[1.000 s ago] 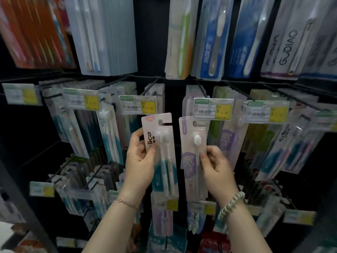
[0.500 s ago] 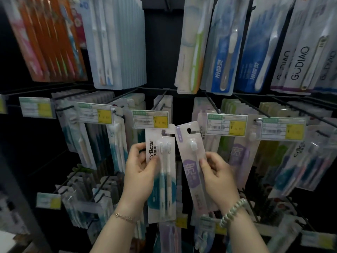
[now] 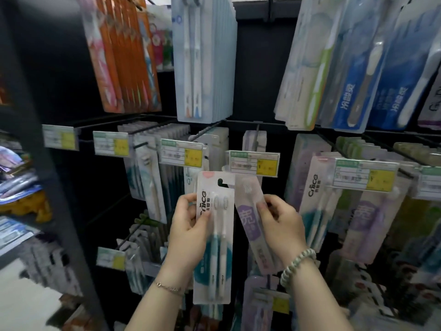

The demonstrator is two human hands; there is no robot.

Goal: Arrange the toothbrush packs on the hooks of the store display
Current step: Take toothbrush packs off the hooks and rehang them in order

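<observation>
Back wall: we see a black panel (image 3: 262, 68).
Upright: a dark post (image 3: 59, 187) stands at our left.
Side shelves (image 3: 14, 237): blurred goods (image 3: 21, 185), left of that post.

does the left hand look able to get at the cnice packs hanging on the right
Probably not easily: the left hand grips a two-brush pack, and the right hand with its purple pack sits between it and the hanging cnice packs.

We note a white-and-teal twin pack (image 3: 213, 237), a lilac single pack (image 3: 253, 225), green-yellow price tags (image 3: 254, 162), orange packs (image 3: 124, 56) far left.
</observation>
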